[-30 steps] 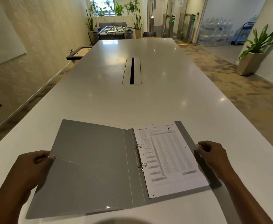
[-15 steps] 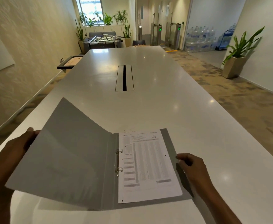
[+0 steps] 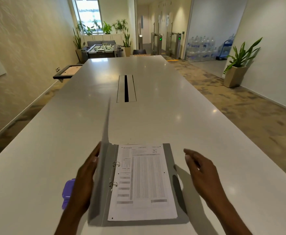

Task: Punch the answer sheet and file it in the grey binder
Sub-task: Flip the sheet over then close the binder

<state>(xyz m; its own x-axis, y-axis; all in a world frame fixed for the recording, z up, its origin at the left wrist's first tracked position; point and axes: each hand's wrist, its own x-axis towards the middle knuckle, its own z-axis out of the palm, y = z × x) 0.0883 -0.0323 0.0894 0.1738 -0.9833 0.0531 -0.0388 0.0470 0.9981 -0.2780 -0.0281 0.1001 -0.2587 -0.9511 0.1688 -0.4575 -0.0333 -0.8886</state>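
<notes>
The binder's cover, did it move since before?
Yes. The grey cover swung up from flat, now near upright above the answer sheet, pushed by the left hand.

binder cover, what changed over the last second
The left hand has swung the grey binder front cover up from flat on the table to about upright. The right hand has lifted off the binder's right edge. A purple object now shows. The answer sheet stays on the rings.

There is one grey binder [image 3: 171, 160], one answer sheet [image 3: 144, 184], two rings [image 3: 116, 164], one purple thing [image 3: 67, 192] and two hands [image 3: 84, 180].
</notes>
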